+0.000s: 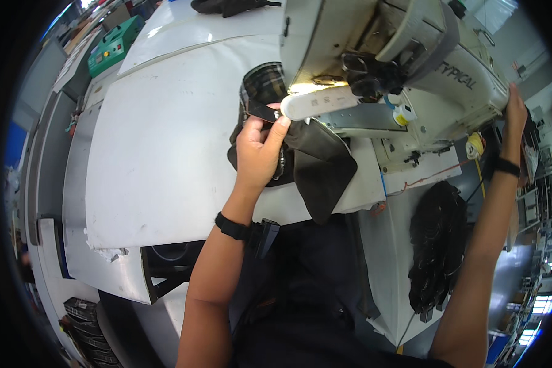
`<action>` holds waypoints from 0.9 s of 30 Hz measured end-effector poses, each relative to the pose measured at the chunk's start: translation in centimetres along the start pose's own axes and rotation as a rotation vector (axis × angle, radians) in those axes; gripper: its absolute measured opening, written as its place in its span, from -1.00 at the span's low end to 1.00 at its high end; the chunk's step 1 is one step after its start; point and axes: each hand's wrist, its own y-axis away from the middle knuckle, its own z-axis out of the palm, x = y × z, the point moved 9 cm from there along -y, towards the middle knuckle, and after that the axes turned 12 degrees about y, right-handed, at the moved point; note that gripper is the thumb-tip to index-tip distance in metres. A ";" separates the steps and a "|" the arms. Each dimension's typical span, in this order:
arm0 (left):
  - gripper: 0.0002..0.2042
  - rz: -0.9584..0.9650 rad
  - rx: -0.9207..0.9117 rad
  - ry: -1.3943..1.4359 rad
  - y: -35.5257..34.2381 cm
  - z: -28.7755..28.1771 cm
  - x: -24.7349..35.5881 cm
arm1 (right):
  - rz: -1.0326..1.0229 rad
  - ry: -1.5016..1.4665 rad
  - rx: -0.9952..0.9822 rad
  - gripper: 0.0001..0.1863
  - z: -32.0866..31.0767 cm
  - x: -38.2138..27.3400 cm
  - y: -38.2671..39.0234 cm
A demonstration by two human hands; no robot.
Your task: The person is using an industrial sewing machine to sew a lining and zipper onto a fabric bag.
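Observation:
My left hand (260,150) pinches a dark strip on a dark brown fabric piece (322,162) between thumb and fingers, close to the sewing head. Plaid lining (265,84) shows at the piece's far end, and a zipper (281,161) runs down beside my hand. Part of the fabric lies on the sewing machine's (444,76) narrow bed, under a lit area; a pale rounded cover (319,103) hides the needle. At the machine's right end, my right hand (514,116) is closed around the handwheel, with most of its fingers and the wheel hidden.
The white table (159,147) spreads to the left, with a dark cloth (227,6) at its far edge. A green box with knobs (116,44) stands at the far left. Dark bundled items (437,245) hang low on the right. Patterned fabric (91,325) lies lower left.

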 end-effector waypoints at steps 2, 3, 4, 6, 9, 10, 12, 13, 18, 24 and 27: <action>-0.74 0.009 0.004 -0.055 0.1 -0.2 0.7 | 0.056 -0.081 0.114 -0.23 0.4 -0.7 4.9; -0.73 -0.013 -0.001 -0.099 0.2 -0.7 0.6 | 0.105 -0.244 0.120 -0.22 0.7 -0.6 6.5; -0.74 -0.001 -0.009 -0.064 0.1 -0.6 0.4 | 0.152 -0.391 0.139 -0.20 0.4 0.0 7.3; -0.74 0.013 0.000 -0.086 0.4 -1.2 0.7 | 0.089 -0.198 0.077 -0.22 -0.8 -0.1 4.6; -0.76 0.047 0.008 -0.115 0.4 -2.1 1.6 | 0.060 -0.007 -0.169 -0.24 0.2 -0.6 0.4; -0.76 0.065 0.012 -0.214 0.6 -2.7 2.6 | 0.080 -0.004 -0.368 -0.25 2.4 -1.1 -0.2; -0.76 0.093 0.048 -0.348 1.1 -3.4 4.3 | 0.062 -0.053 -0.474 -0.25 2.8 -1.7 -1.9; -0.75 0.127 0.042 -0.445 1.3 -3.9 5.1 | 0.049 -0.104 -0.578 -0.25 3.6 -1.3 -2.8; -0.73 0.108 0.113 -0.528 3.5 -9.2 8.0 | -0.056 0.291 -0.462 -0.17 2.4 0.6 -8.1; -0.77 0.157 0.103 -0.751 6.0 -7.4 11.1 | 0.025 -0.273 0.194 -0.23 0.9 0.6 4.0; -0.79 0.259 0.116 -0.801 6.6 -8.8 11.9 | 0.043 0.066 -0.169 -0.17 -0.9 1.7 -3.4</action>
